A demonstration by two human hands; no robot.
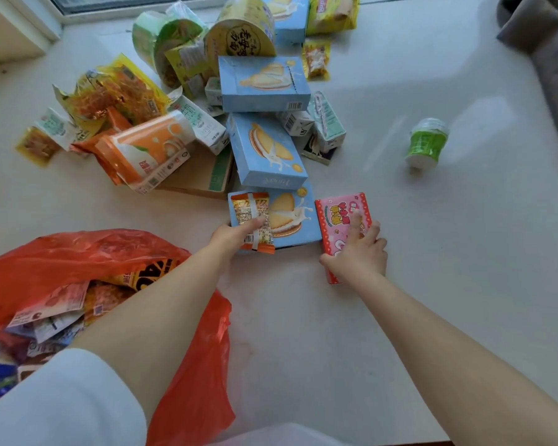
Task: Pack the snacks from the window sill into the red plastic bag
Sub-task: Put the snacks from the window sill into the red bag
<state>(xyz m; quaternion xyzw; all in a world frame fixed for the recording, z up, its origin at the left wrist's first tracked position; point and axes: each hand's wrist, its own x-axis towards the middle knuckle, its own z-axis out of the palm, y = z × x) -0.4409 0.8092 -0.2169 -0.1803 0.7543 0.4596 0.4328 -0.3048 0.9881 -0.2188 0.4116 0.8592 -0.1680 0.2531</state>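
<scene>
A red plastic bag (62, 259) lies open at the lower left with several snack packets inside. My left hand (236, 235) grips a blue biscuit box (298, 220) together with a small orange snack packet (250, 214) pressed on its top. My right hand (358, 255) is closed around a pink and red box (339, 210), index finger stretched along its top. Behind them a pile of snacks covers the white sill (432, 284): two more blue biscuit boxes (261, 82), an orange packet (142, 149), yellow noodle packets (116, 88) and round noodle tubs (239, 30).
A small green-labelled bottle (427, 143) stands alone at the right. Small milk cartons (326, 122) lie in the pile, over a flat cardboard box (200, 175). A grey fabric (541, 43) sits at the top right corner. The window frame (78, 8) runs along the back.
</scene>
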